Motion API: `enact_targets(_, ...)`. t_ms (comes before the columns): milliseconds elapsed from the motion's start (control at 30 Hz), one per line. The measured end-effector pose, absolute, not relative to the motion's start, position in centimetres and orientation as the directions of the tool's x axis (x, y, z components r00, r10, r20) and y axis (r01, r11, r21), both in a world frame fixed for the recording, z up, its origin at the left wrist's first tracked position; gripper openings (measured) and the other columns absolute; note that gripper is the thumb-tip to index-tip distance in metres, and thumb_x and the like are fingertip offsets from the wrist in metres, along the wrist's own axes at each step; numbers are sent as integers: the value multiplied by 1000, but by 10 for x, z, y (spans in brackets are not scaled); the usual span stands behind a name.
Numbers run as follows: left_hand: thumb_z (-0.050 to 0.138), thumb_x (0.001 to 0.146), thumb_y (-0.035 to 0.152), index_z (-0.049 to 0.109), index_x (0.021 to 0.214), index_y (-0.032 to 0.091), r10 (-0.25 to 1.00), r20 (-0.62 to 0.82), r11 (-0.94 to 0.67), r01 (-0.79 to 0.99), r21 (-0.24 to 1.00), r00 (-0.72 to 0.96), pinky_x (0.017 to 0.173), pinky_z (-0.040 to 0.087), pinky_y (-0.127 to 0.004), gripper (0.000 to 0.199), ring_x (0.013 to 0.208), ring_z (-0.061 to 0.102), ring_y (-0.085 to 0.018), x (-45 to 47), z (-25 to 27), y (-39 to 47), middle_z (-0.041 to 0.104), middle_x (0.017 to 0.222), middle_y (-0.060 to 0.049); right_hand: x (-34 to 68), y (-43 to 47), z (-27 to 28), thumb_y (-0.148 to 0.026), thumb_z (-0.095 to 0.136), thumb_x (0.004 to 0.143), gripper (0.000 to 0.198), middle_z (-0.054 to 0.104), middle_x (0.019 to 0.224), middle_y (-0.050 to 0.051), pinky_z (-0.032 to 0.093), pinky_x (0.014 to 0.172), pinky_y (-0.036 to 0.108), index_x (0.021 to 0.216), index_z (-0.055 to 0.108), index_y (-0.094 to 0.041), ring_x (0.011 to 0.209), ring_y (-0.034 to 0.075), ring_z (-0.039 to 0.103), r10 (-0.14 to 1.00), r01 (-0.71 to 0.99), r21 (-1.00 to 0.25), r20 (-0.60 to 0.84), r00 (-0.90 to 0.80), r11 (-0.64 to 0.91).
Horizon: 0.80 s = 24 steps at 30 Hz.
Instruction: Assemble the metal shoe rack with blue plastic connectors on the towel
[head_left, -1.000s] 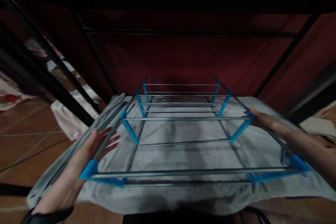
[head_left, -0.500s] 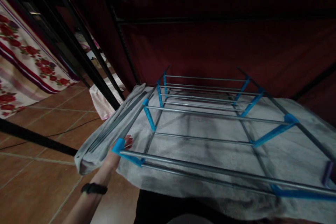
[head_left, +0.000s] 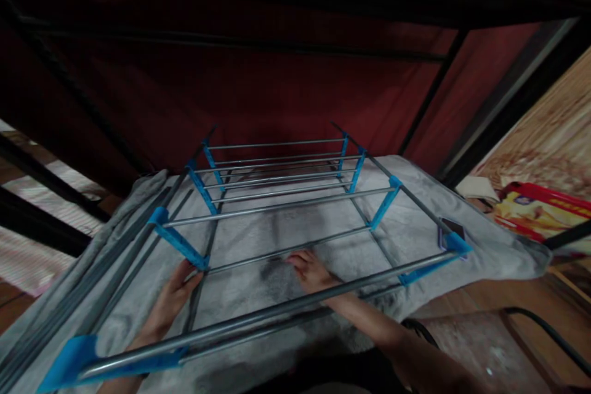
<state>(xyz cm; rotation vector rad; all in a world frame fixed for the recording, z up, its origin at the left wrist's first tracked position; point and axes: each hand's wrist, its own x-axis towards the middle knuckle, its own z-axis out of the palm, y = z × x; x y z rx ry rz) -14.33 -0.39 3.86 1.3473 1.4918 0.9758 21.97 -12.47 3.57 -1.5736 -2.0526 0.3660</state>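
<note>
A rack frame of grey metal tubes (head_left: 258, 315) with blue plastic connectors (head_left: 182, 246) lies across a grey blanket (head_left: 286, 228) in front of me. My left hand (head_left: 173, 295) is at the left side, its fingers closed round the lower end of a blue connector. Inside the frame, beneath the front tube, my right hand (head_left: 313, 272) reaches to a lower crossbar (head_left: 268, 257). Its fingers are curled together, and whatever they may hold is too small to make out.
Loose grey tubes (head_left: 69, 283) lie along the blanket's left side. A phone (head_left: 452, 231) rests near the right front corner. Dark metal posts (head_left: 434, 95) and a dark red cloth (head_left: 277, 92) enclose the back. A red and yellow box (head_left: 545, 209) stands to the right.
My view has swung to the right. My left hand has moved from the front corner connector to one further in, and my right hand has come into view inside the frame.
</note>
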Motion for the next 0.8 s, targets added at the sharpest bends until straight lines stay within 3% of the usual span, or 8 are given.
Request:
enact_targets(133, 84, 58, 52, 67, 109, 24, 991, -128, 112, 311, 944, 31, 112, 49, -47, 61, 125, 63, -37, -138, 40, -10, 74, 121, -11, 192, -101, 27, -12, 55, 93, 42, 66, 139, 5, 50, 114, 42, 133, 60, -26, 129, 20, 60, 934, 836, -419, 205, -294, 355)
enact_targets(233, 79, 66, 44, 65, 114, 22, 995, -83, 64, 301, 951, 52, 104, 52, -43, 55, 110, 67, -31, -131, 43, -15, 74, 112, -8, 179, -88, 15, -6, 51, 92, 47, 65, 136, 9, 51, 113, 44, 136, 58, -22, 126, 21, 61, 924, 871, -310, 163, -346, 381)
enact_targets(367, 72, 71, 25, 63, 117, 18, 997, -59, 39, 356, 934, 47, 97, 52, -37, 48, 106, 67, -28, -126, 37, -15, 72, 110, -7, 169, -67, 3, -1, 47, 90, 56, 66, 132, 9, 53, 108, 41, 141, 56, -23, 118, 19, 64, 922, 905, -180, 110, -371, 385)
enact_targets(533, 66, 75, 14, 60, 120, 20, 999, -29, 18, 417, 909, 19, 96, 52, -33, 46, 104, 66, -21, -128, 17, -13, 71, 116, -6, 166, -46, 2, 4, 40, 90, 53, 67, 124, 10, 53, 106, 35, 130, 65, -21, 113, 18, 63, 921, 906, -170, 80, -380, 389)
enact_targets(800, 66, 84, 19, 64, 116, 21, 996, 48, -4, 487, 874, -77, 92, 54, -33, 32, 93, 66, -17, -124, 2, -10, 73, 109, -5, 173, -41, -3, 0, 31, 95, 57, 62, 132, 10, 45, 112, 31, 140, 60, -20, 122, 18, 58, 930, 905, -227, 14, -366, 360)
